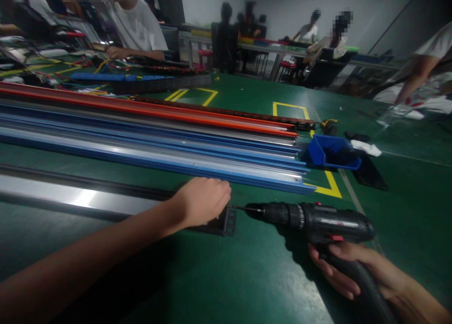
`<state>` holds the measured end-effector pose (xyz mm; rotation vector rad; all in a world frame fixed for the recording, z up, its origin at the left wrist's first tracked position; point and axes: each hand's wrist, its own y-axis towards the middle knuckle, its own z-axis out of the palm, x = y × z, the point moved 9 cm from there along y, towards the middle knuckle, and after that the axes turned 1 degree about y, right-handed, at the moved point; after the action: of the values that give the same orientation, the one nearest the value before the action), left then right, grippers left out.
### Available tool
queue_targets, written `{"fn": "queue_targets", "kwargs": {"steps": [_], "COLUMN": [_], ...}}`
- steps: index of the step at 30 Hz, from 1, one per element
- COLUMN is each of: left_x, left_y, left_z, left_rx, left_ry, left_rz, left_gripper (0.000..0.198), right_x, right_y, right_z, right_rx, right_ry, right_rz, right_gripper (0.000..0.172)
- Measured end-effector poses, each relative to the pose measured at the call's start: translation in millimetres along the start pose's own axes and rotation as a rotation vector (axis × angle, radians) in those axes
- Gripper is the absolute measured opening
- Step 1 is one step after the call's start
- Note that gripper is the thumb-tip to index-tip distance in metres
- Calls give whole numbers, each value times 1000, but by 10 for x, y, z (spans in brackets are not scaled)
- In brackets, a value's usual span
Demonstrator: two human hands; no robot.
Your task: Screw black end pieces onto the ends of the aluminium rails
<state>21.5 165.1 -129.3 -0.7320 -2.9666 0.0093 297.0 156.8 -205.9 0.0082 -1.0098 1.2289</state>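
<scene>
My right hand (339,267) is wrapped round the handle of a black cordless drill (335,222) lying on its side in the air, its long bit pointing left. The bit's tip (235,206) reaches the black end cap (230,222) of a silver and black metal profile (84,194). Over that end of the profile my left hand (205,199) is closed, gripping it from above; its fingertips are mostly hidden. The profile lies flat on the green table (226,277) and runs out of view to the left.
Behind the profile lie several long blue profiles (183,159) and orange ones (197,112). A blue parts bin (318,152) stands at their right end, beside a white cloth (367,148). Wires and a blue strip (106,76) lie farther back, where co-workers (137,27) sit.
</scene>
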Motion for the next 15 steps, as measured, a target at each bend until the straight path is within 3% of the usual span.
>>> {"fn": "queue_targets", "kwargs": {"steps": [15], "left_x": [-6], "left_y": [0], "left_z": [12], "left_rx": [-6], "left_ry": [5], "left_rz": [15], "left_gripper": [17], "right_x": [10], "right_y": [1], "right_z": [-7], "right_rx": [18], "right_ry": [-6], "right_rz": [0], "right_gripper": [32]}}
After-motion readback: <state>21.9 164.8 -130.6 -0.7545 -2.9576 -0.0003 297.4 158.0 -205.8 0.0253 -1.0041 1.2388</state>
